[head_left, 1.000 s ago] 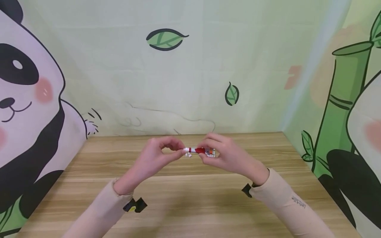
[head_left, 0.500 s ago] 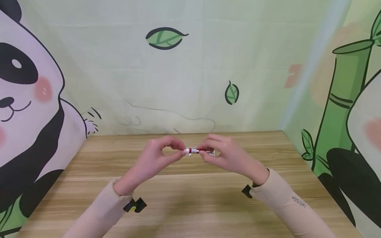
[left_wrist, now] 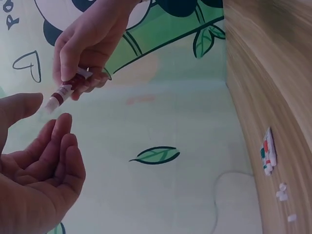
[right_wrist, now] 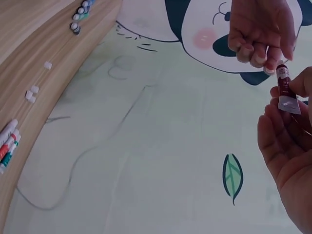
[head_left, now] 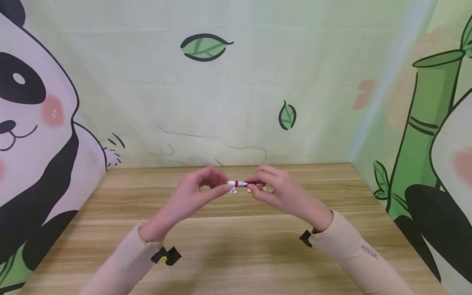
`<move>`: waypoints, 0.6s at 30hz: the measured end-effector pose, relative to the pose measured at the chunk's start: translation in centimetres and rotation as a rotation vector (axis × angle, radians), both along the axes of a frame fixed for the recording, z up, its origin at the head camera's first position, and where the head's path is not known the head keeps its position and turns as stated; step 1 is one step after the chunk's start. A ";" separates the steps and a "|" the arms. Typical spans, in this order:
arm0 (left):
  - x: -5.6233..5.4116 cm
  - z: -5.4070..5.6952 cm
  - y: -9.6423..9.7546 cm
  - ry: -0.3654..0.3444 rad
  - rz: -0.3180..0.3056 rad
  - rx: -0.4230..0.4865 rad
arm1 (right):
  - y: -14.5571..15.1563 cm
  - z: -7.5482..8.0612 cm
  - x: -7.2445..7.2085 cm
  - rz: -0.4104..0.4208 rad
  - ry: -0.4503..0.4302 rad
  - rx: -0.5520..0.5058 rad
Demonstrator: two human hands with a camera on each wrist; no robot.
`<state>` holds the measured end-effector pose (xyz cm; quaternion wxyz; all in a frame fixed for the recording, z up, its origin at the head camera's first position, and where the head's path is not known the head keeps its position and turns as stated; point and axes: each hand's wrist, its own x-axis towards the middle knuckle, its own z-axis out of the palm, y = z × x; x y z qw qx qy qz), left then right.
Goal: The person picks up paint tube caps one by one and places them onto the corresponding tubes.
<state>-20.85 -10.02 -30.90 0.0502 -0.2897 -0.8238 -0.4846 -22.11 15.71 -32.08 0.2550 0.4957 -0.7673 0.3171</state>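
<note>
A small dark red and white paint tube (head_left: 241, 184) is held in the air between the two hands, its white cap toward the left. My right hand (head_left: 282, 188) pinches its flat end, seen clearly in the right wrist view, where the crimped silvery end of the paint tube (right_wrist: 289, 104) sticks out past the thumb. At the cap end is my left hand (head_left: 191, 190). In the left wrist view, the thumb and fingertips of my left hand (left_wrist: 44, 170) stand slightly apart on either side of the cap.
Several paint tubes with red and green bands (right_wrist: 9, 145) lie on the wooden table (head_left: 236, 254) beneath the hands. Small white cap-like pieces (right_wrist: 32, 92) are scattered near them. Farther along are several blue-toned tubes (right_wrist: 80, 14). A panda-printed cloth (head_left: 236, 82) rises behind the table.
The paint tube has risen slightly and turned, showing more of its white cap. My left fingertips, earlier at the cap, have parted a little. Both arms have hardly moved.
</note>
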 end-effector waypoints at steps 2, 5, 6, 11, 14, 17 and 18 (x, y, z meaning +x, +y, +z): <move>-0.1 -0.2 0.0 -0.061 -0.006 -0.020 | -0.1 0.0 0.0 -0.017 0.063 0.012; -0.4 -0.5 0.1 -0.082 -0.027 -0.037 | -0.2 -0.1 -0.1 -0.050 0.145 0.037; -0.5 -0.6 0.2 -0.078 -0.035 -0.037 | -0.2 -0.1 -0.1 -0.058 0.164 0.045; -0.4 -0.9 0.5 -0.031 -0.039 -0.031 | -0.5 -0.3 -0.1 -0.059 0.181 0.042; -0.2 -1.0 0.6 0.014 -0.032 -0.037 | -0.5 -0.3 0.0 -0.033 0.074 0.013; 0.0 -1.1 0.7 0.102 -0.024 -0.046 | -0.4 -0.4 0.2 -0.025 -0.096 -0.015; 0.0 -1.1 0.8 0.141 -0.024 -0.048 | -0.4 -0.4 0.2 -0.033 -0.157 -0.021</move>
